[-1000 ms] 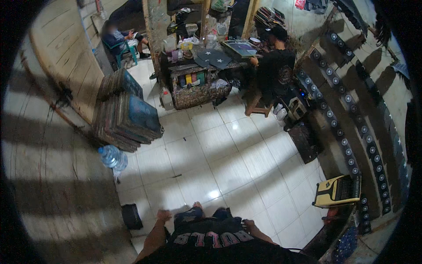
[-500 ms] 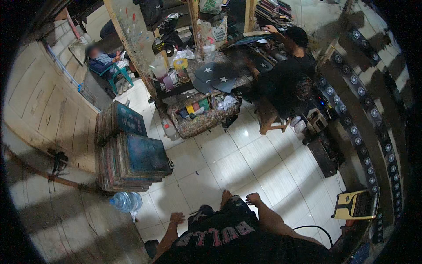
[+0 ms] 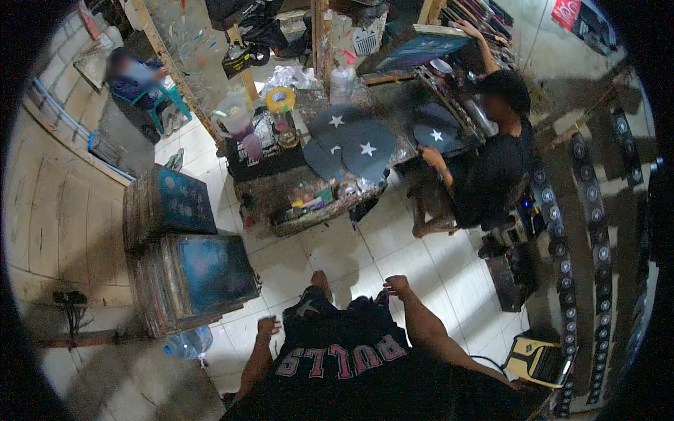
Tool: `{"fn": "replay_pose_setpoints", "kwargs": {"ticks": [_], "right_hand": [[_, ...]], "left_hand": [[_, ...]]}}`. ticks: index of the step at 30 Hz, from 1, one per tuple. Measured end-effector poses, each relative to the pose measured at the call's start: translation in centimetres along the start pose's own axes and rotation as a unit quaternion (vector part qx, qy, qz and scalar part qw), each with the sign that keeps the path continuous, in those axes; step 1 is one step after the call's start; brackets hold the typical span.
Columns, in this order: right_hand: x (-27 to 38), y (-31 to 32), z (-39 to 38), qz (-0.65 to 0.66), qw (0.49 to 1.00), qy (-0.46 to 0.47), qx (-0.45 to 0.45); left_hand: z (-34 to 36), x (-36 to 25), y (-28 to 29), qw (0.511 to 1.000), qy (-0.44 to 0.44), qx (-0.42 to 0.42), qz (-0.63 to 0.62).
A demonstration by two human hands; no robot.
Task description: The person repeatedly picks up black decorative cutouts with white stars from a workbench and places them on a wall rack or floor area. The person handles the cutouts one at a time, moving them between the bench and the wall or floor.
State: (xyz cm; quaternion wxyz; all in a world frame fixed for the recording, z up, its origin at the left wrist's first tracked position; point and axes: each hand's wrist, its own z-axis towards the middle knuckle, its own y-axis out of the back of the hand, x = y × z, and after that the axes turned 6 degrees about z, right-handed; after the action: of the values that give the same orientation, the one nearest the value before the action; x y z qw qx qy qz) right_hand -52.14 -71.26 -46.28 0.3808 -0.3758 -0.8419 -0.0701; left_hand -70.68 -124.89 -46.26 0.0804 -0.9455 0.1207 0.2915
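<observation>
My left hand [image 3: 268,326] hangs beside my dark shorts, low in the picture, empty with its fingers apart. It is nearest the tall stack of screen frames [image 3: 215,274] with blue faces. At my other side, my right hand [image 3: 395,286] is also empty, fingers loosely apart, over the white tiled floor [image 3: 449,288]. Ahead stands a cluttered worktable [image 3: 263,207] bearing dark cut pieces [image 3: 326,151] with white stars, a yellow tape roll [image 3: 279,97] and plastic jugs.
A co-worker [image 3: 484,168] at the table holds up a screen frame [image 3: 421,45]. Another person [image 3: 137,74] sits in a green chair at the back left. A water bottle [image 3: 188,342] lies beside the stack; a yellow appliance [image 3: 533,358] stands lower right. Strips of printed patches line the right.
I have moved forward, so the table and stack are closer. My arms have swung as I walk. The co-worker has raised the screen frame, baring a star-printed piece beneath it.
</observation>
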Motion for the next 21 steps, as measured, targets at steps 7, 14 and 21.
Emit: {"fn": "replay_pose_setpoints", "kwargs": {"ticks": [7, 14, 21], "right_hand": [[16.9, -6.3, 12.9, 0.039, 0.998, -0.014, -0.055], [30.3, -7.1, 30.2, 0.033, 0.987, 0.048, -0.15], [33.6, -11.4, 35.1, -0.142, 0.95, 0.056, -0.271]], "left_hand": [[9.2, -29.2, -12.7, 0.941, -0.164, -0.047, 0.291], [18.4, -51.9, -31.3, 0.796, -0.403, -0.092, 0.443], [40.3, -64.2, -40.6, 0.69, -0.318, -0.13, 0.637]]}}
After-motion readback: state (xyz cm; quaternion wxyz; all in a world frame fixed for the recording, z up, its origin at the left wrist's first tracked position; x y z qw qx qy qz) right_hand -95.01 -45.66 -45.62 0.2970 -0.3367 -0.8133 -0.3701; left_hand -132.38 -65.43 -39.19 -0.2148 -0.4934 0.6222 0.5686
